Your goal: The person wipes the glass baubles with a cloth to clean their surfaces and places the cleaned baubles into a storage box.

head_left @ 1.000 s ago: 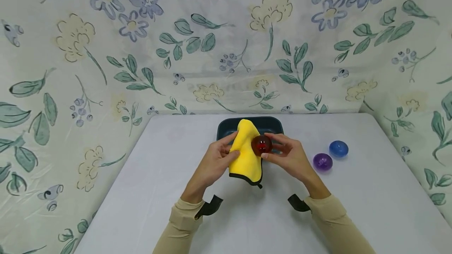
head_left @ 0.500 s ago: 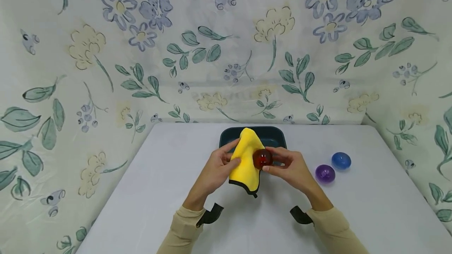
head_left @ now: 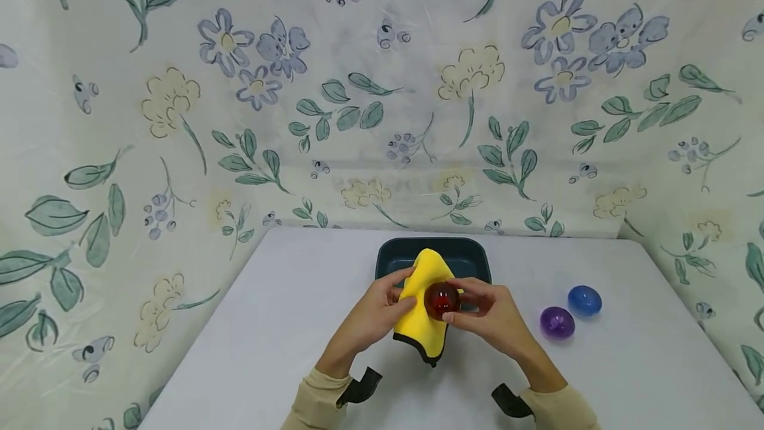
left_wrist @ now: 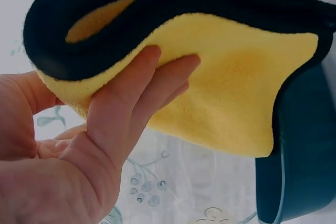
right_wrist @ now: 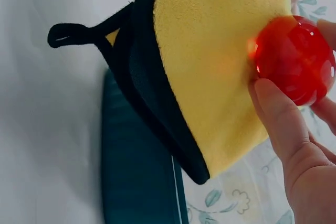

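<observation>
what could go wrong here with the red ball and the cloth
1. The glossy red translucent ball is pinched only by the right hand's fingertips against the yellow black-edged microfibre cloth; it might slip and roll off the white table.
2. A dropped ball could knock the purple ball or blue ball nearby.
3. The left hand grips the cloth by one fold; it may slide loose.
</observation>
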The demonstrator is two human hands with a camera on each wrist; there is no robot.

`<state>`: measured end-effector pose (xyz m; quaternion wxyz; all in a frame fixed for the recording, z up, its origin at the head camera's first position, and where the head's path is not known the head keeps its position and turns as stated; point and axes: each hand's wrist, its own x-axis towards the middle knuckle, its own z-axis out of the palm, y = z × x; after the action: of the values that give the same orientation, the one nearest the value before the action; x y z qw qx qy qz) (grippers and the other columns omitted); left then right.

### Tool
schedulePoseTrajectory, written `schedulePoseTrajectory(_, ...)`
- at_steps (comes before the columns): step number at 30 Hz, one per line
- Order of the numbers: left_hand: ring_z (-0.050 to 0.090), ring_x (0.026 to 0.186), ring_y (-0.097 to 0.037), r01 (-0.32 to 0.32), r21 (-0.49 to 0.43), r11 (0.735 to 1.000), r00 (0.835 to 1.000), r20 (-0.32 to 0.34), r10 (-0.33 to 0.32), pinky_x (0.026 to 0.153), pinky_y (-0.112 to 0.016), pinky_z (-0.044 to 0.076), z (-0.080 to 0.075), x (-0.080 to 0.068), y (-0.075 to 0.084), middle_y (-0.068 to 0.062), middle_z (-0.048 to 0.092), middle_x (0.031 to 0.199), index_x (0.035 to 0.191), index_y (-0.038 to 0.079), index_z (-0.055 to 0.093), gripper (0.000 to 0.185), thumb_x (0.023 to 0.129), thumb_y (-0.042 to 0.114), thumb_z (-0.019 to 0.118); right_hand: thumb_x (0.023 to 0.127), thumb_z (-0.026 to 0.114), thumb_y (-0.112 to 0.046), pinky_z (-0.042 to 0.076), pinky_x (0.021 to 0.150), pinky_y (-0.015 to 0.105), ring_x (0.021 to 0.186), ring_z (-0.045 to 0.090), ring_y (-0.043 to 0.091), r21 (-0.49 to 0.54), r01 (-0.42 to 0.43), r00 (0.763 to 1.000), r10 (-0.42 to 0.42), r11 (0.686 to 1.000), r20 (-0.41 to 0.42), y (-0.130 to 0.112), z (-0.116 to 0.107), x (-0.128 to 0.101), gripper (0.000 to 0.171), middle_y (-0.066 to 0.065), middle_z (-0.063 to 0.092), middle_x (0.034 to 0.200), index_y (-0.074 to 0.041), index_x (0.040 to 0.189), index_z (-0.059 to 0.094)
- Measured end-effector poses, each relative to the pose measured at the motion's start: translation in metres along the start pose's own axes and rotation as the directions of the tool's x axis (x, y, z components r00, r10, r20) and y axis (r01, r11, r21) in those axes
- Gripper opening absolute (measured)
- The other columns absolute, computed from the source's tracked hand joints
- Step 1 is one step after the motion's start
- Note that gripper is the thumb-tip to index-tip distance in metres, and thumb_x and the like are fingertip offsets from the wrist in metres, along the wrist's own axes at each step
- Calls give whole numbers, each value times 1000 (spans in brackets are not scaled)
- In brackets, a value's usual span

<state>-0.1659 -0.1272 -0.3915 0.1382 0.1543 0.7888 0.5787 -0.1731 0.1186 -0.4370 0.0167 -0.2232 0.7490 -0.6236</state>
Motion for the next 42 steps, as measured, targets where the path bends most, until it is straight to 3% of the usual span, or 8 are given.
schedulePoseTrajectory(9,74,85,-17,30,-18,999,999,40,-29,82,-32,64,2,3,0,-20,75,106,155,-2,40,57,102,13,57,87,80,-9,63,86,27,110,73,30,-19,82,992,-84,996,-96,1,5,1,51,18,69,131,-6,136,67)
schedulePoseTrajectory(19,74,91,-20,34,-46,998,998,52,-32,86,-36,64,5,2,0,-24,74,115,155,-3,38,57,104,12,56,87,81,-8,62,89,31,120,66,48,-7,25,984,-26,1000,-176,1,3,2,59,22,60,144,-1,141,60)
schedulePoseTrajectory(26,73,89,-18,12,-37,999,999,31,-11,85,-33,64,6,3,1,-24,74,115,155,-3,40,56,104,12,56,87,81,-10,61,92,31,121,66,46,-7,9,988,-10,1000,-156,3,-1,4,59,21,60,144,-1,142,60)
schedulePoseTrajectory(33,72,91,-19,-5,-51,999,1000,10,5,87,-36,64,6,2,2,-25,72,120,154,-5,41,55,104,11,56,86,83,-13,60,94,27,122,69,32,-3,-49,989,49,999,-138,6,-7,4,61,20,66,138,-1,142,60)
schedulePoseTrajectory(42,73,94,-21,-14,-69,998,1000,-24,12,90,-39,63,5,1,4,-26,71,122,155,-3,40,55,104,9,56,85,84,-16,60,95,31,128,65,40,-33,-110,991,107,993,-80,4,-11,4,64,20,66,139,-2,143,60)
